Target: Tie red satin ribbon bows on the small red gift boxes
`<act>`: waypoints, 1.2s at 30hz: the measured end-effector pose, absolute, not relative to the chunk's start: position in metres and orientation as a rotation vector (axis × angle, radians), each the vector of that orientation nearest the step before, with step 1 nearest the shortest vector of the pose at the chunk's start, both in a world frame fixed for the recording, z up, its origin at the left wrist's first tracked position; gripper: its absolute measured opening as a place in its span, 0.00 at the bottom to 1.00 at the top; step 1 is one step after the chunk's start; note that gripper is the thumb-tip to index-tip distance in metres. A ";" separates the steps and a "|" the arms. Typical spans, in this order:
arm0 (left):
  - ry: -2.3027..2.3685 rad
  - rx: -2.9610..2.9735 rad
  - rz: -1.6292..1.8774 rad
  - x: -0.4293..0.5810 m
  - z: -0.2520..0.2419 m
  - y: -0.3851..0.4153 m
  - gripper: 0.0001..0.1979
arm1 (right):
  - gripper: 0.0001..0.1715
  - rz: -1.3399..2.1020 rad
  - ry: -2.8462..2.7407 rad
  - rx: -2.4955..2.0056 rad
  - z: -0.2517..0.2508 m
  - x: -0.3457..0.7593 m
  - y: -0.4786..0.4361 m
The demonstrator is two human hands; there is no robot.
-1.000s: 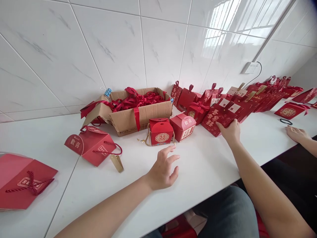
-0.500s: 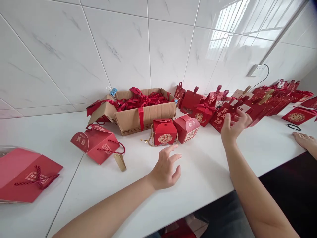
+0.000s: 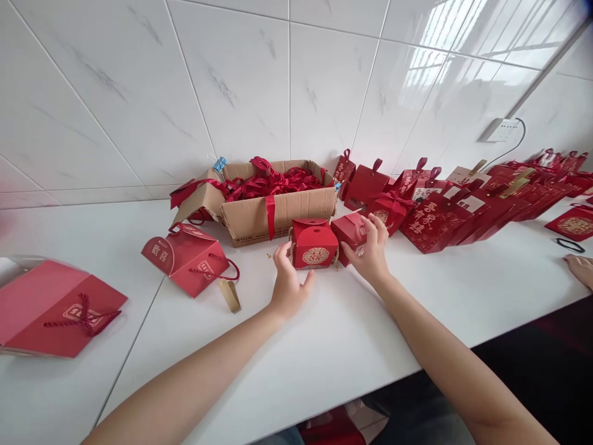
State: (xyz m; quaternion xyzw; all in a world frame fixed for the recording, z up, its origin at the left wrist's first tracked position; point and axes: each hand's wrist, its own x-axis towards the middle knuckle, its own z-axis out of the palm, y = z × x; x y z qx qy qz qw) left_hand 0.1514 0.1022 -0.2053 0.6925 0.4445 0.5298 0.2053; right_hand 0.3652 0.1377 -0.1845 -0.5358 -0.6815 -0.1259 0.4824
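Note:
A small red box with a round gold emblem (image 3: 315, 252) stands upright in front of the cardboard box. My left hand (image 3: 290, 285) is at its left front corner, fingers apart, the fingertips by its cord. A pinkish-red box (image 3: 348, 230) stands just right of it, partly hidden behind my right hand (image 3: 368, 254). The right hand's fingers are spread over the front of that box, with the thumb close to the gold-emblem box's right side. Neither box looks gripped.
A cardboard box (image 3: 282, 213) of red ribbons stands by the wall. Red boxes with rope handles (image 3: 197, 262) lie left, near a gold tag (image 3: 230, 295). Several red gift boxes (image 3: 428, 222) line the right. Another person's hand (image 3: 580, 271) rests at the right edge.
My right hand has come left and down to the two small boxes. My left hand has moved up to the gold-emblem box's left side. The view has shifted slightly.

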 end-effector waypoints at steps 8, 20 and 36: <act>1.266 2.339 1.429 0.149 -0.174 0.054 0.35 | 0.29 -0.437 -1.676 -1.238 -0.180 0.353 0.128; 2.142 2.392 0.665 0.047 -0.147 0.052 0.11 | 0.31 -0.142 -1.916 -0.958 -0.180 0.339 0.120; 1.687 2.375 0.742 0.060 -0.177 0.071 0.04 | 0.24 0.218 -1.927 -0.917 -0.176 0.343 0.116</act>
